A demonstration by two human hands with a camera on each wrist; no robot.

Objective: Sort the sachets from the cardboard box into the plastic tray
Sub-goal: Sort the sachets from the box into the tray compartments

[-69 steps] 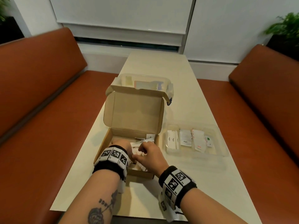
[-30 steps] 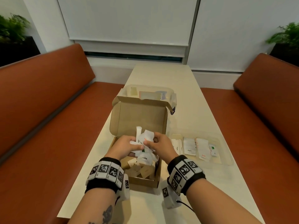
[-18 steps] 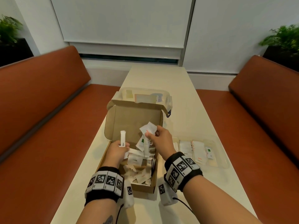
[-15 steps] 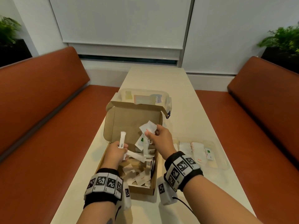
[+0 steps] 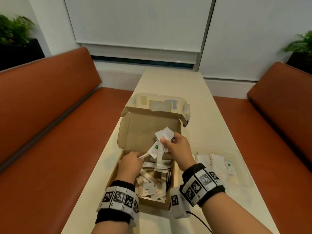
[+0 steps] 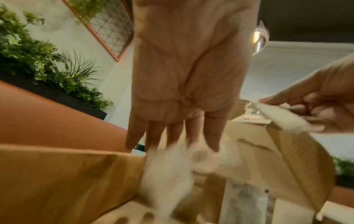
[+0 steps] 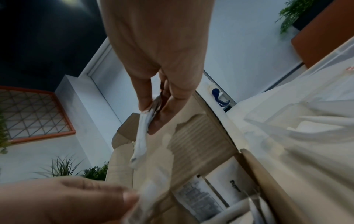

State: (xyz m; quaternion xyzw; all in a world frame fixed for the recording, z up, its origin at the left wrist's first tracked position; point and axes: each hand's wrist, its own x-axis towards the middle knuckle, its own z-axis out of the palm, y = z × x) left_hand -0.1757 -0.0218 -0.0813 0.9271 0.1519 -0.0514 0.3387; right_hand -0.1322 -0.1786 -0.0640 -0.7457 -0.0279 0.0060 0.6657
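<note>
Booth table between orange benches, centre frame. Sachets mostly still loose in open cardboard box, centre-low. Right hand pinches a bunch of white sachets between thumb and fingers, held above the box. Left hand has dropped from mid-air half a second ago down to the box's back edge, stick sachet at its fingertips; fingers look nearly straight in the wrist view, grip blurred, can't tell. Plastic tray, right of box, holds a few sorted sachets. Clear lidded container behind box flap. Judgement: the handful is being split by type; tray placement comes next, most of the task left.
</note>
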